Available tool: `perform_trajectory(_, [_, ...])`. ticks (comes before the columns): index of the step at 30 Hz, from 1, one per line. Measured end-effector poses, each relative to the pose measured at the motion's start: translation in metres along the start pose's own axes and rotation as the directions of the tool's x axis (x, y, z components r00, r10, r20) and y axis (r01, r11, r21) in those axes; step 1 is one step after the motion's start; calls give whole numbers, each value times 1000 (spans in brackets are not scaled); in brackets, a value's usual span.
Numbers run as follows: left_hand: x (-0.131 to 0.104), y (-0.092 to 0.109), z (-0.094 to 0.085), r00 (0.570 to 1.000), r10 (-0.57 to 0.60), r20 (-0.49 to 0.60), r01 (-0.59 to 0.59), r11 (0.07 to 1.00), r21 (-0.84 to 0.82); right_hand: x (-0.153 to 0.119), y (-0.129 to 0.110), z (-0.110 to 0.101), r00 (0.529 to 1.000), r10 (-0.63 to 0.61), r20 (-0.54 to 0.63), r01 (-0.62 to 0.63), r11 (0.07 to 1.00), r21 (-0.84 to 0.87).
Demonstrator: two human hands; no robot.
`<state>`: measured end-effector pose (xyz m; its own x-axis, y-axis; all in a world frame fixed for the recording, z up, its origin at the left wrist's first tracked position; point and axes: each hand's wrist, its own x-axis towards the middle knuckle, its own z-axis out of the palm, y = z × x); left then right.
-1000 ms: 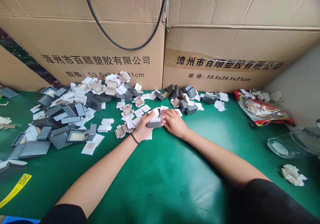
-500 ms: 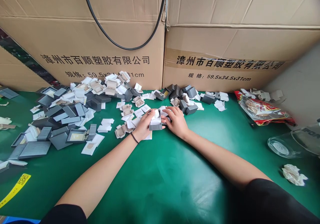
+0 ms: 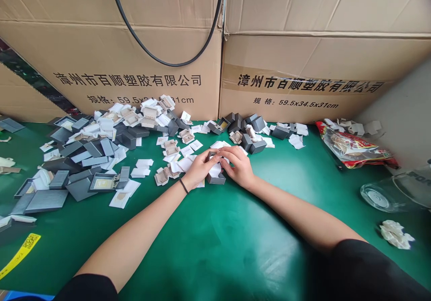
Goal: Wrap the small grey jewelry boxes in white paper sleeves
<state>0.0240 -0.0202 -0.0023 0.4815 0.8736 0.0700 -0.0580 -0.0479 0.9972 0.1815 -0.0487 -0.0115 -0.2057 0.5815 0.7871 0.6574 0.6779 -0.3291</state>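
Note:
A small dark grey box (image 3: 216,179) with white paper inside is held between both hands over the green table. My left hand (image 3: 199,168) grips its left side, fingers wrapped round it, with a black band at the wrist. From the right, my right hand (image 3: 238,164) has its fingers bent over the box's top and the paper (image 3: 215,169); its thumb touches the opening. The fingers partly hide the box's far end. White slips and opened paper inserts (image 3: 162,176) lie just left of my left hand.
A heap of grey boxes (image 3: 94,148) and white papers covers the left. More boxes (image 3: 257,146) lie behind the hands. Large cartons (image 3: 141,50) stand at the back, a black cable (image 3: 175,64) hanging before them. At right are a red packet (image 3: 357,150), clear container (image 3: 397,192) and crumpled tissue (image 3: 396,234).
The grey box has moved slightly right and nearer, and it is turned a little. My right hand's fingers have closed in over its top, and my left hand has shifted right with it.

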Motion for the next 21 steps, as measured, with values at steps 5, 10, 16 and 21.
perform_trajectory(5, [-2, 2, 0, 998, 55, 40, -54, 998, -28, -2, -1, 2, 999, 14, 30, -13, 1000, -18])
perform_trajectory(10, [-3, 3, -3, 994, -72, 78, 87, 976, -199, -3, 2, 3, 992, 79, 96, -76, 996, -37])
perform_trajectory(16, [-3, 0, -2, 1000, 13, 26, -16, 991, 135, -4, 3, 2, 987, 103, 127, -99, 995, -33])
perform_trajectory(21, [-4, -1, -3, 997, 17, 78, -40, 951, 306, -4, 2, 2, 975, 172, 141, -170, 985, -31])
